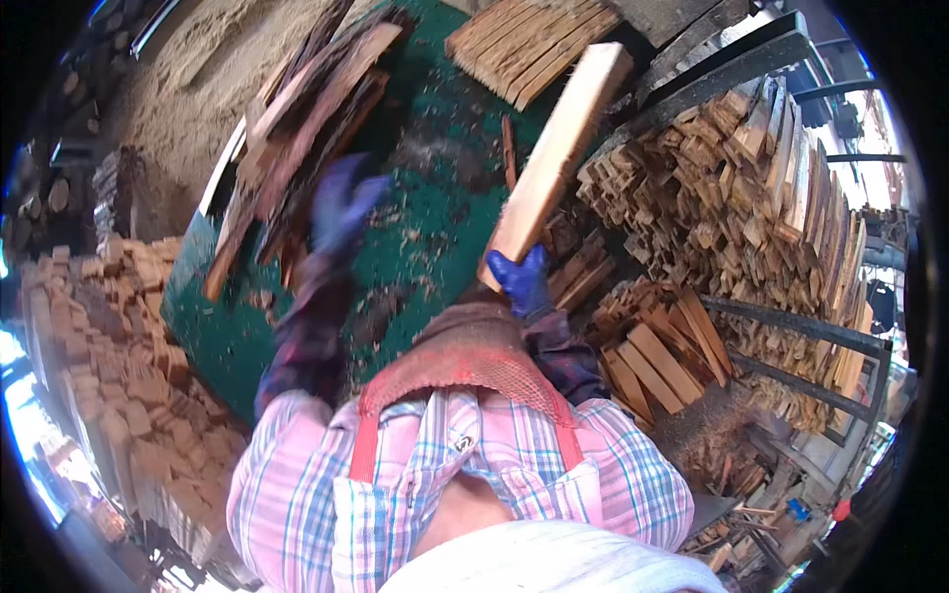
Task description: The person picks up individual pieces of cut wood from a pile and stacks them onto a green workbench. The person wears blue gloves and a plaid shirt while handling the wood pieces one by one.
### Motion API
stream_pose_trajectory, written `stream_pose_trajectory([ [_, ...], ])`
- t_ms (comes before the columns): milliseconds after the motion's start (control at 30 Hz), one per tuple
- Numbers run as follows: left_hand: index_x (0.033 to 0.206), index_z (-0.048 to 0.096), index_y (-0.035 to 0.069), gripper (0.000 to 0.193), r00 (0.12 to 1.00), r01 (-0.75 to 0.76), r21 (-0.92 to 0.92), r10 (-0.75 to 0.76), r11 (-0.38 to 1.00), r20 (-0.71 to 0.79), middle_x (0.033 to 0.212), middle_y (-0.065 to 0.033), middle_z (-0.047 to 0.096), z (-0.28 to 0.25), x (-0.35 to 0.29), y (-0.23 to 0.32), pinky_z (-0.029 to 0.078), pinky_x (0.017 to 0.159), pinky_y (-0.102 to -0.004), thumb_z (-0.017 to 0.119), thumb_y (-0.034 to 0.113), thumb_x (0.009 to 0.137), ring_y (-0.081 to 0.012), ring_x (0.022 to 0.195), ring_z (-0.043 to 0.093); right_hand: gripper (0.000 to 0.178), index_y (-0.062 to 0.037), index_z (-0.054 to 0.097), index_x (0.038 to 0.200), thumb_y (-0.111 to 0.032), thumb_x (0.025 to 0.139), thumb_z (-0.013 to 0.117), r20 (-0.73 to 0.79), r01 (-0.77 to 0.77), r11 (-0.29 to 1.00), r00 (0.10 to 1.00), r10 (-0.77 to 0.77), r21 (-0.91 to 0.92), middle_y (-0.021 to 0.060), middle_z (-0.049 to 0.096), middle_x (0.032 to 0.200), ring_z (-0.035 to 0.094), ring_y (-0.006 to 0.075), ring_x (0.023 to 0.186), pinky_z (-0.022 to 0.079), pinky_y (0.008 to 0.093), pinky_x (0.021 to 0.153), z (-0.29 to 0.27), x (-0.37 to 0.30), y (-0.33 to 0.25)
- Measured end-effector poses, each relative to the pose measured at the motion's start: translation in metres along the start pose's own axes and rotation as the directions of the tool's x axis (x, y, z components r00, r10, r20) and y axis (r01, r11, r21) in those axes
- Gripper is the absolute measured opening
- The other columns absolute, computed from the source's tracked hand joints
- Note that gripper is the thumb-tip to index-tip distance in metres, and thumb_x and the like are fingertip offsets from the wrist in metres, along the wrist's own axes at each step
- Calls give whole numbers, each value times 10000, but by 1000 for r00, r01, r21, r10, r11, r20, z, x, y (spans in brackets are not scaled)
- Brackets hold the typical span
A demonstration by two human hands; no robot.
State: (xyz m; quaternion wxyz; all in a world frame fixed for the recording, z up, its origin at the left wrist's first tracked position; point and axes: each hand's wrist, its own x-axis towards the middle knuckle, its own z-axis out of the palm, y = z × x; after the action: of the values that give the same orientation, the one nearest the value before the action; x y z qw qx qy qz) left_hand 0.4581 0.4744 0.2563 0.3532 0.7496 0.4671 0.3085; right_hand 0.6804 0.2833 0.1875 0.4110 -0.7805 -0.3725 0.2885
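My right hand (524, 281), in a blue glove, grips the near end of a long pale wooden board (565, 148). The board slants up and away to the right, over the edge of the green tabletop (425, 188). My left hand (346, 206), also gloved in blue and blurred by motion, is over the table's left part. Its fingers look spread, with nothing seen in them. Just left of it lies a loose heap of rough, bark-edged slats (306, 138). A thin reddish strip of wood (508, 153) lies by the board.
A bundle of sawn slats (529, 44) sits at the table's far edge. On the right, a tall stack of wood strips (722, 198) fills a dark metal rack (801, 331). Short blocks (129, 395) are piled at left. Sawdust (198, 89) lies at far left.
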Motion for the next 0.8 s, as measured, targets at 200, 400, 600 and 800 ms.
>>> stream_pose_trajectory([
  [200, 1208, 503, 61, 401, 885, 396, -770, 15, 501, 465, 954, -70, 607, 160, -32, 25, 473, 782, -323, 587, 207, 844, -191, 865, 581, 890, -14, 69, 1387, -141, 764, 692, 129, 277, 954, 948, -291, 120, 178, 338, 1313, 363, 264, 1213, 312, 371, 998, 29, -91, -11],
  [400, 1135, 556, 36, 401, 866, 315, -877, 267, 364, 422, 1023, -91, 603, 170, -34, -5, 469, 841, -368, 649, 187, 775, -222, 939, 580, 1034, -72, -20, 1424, -115, 724, 740, 130, -91, 803, 991, 16, 589, 141, 239, 1415, 279, 248, 1290, 216, 393, 1068, 24, -79, -36],
  [600, 1305, 397, 27, 641, 681, 521, -742, 319, 422, 660, 1158, -106, 543, 148, 26, 124, 442, 906, -346, 677, 294, 794, -197, 1066, 520, 982, -95, 152, 1407, -151, 664, 792, -191, 272, 753, 962, -196, 599, 96, 336, 1351, 343, 223, 1235, 295, 379, 1028, -12, -25, -38],
  [800, 1358, 312, 23, 626, 850, -54, -815, 455, 577, 266, 1323, -115, 436, 147, 108, 167, 332, 1022, -323, 640, 120, 834, -198, 1225, 404, 605, -26, 402, 1293, -293, 819, 666, -719, 297, 796, 655, 232, 527, 173, 518, 1196, 557, 246, 1034, 481, 384, 883, -180, 121, -99],
])
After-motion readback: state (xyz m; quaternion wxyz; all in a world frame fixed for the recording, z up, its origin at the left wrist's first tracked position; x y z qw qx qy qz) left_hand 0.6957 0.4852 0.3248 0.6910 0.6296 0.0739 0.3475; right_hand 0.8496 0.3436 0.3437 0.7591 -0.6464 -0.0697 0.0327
